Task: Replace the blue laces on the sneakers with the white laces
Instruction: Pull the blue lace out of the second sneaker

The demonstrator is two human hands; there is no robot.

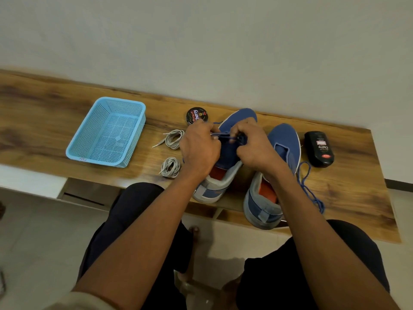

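Reference landmark: the left sneaker (228, 153), a blue knit shoe with a grey heel collar, an orange insole and a white sole edge, standing on the wooden bench (55, 113) with its heel toward the person. The right sneaker (283, 153), same build, stands just right of it, heel nearer the bench front, eyelets unlaced. A loose blue lace (310, 189) lies on the bench right of that shoe. Over the left sneaker's tongue, the left hand (199, 148) and right hand (252, 144) are both curled, each pinching a strand of the blue lace still in the shoe (223, 136), drawn taut between them. Left of the landmark lie two coiled white laces: the nearer bundle (171, 167) and the farther bundle (174, 138). Farther left sits a light-blue perforated basket (76, 151). Behind the left hand is a round polish tin (196, 116). Right of both shoes lies a black polish bottle (319, 148).
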